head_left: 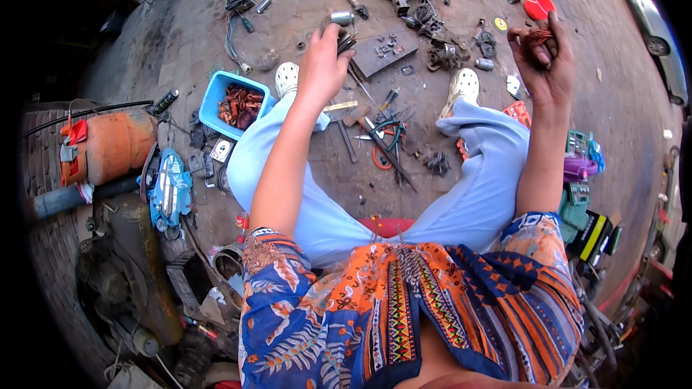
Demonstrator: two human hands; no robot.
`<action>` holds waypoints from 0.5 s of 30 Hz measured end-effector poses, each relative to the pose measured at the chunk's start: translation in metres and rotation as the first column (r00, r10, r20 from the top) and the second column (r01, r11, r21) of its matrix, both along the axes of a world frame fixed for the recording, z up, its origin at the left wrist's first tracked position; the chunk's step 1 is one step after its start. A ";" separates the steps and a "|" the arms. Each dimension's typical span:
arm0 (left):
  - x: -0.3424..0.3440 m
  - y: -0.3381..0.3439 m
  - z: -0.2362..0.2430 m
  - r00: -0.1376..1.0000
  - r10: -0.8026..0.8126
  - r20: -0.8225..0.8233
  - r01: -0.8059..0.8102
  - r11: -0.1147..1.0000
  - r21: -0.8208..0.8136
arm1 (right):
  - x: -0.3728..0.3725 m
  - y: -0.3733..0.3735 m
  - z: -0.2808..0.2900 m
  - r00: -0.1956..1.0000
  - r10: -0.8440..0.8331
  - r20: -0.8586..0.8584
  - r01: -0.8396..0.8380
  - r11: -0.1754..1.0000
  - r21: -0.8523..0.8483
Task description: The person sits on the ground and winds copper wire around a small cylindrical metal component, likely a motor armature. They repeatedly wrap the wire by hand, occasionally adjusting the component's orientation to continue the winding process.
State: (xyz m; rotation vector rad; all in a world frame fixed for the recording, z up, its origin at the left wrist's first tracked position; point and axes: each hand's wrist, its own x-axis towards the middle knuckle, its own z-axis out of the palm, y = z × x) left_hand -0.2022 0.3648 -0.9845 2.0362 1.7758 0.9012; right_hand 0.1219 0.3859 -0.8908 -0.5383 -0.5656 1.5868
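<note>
Patterned shirt (404, 302) nearest; left fingers (331, 31) hold dark tool (346, 43) slanting up-right.

1 reddish-brown wire bunch (535, 37), curled, in R hand (548, 65); 1 dk. obj. (346, 43) in L hand (322, 66).

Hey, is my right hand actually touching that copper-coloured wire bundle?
Touching. The head view shows the copper-coloured wire bundle held in the right hand, curled around it.

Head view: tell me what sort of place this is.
Likely an outdoor repair or salvage spot: dark machine parts lie across the paving, copper-coloured scraps sit in a blue bin, and a car stands at the right edge.
</note>
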 end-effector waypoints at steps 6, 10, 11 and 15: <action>-0.020 0.016 -0.007 0.601 0.300 0.741 0.318 0.761 -0.566 | -0.007 -0.012 0.011 0.968 -0.236 0.080 0.238 0.971 -0.005; -0.022 0.011 0.016 -0.001 0.246 0.969 0.520 0.828 -0.209 | 0.017 -0.005 0.015 0.995 -0.024 -0.101 0.032 0.997 0.077; -0.025 0.012 0.014 -0.006 0.252 0.968 0.442 0.868 -0.224 | 0.014 -0.005 0.016 0.985 0.058 -0.160 -0.045 0.996 0.081; -0.031 0.018 0.001 -0.102 0.301 0.948 0.162 0.945 -0.283 | 0.002 -0.002 0.001 1.000 -0.001 -0.027 -0.005 0.980 -0.197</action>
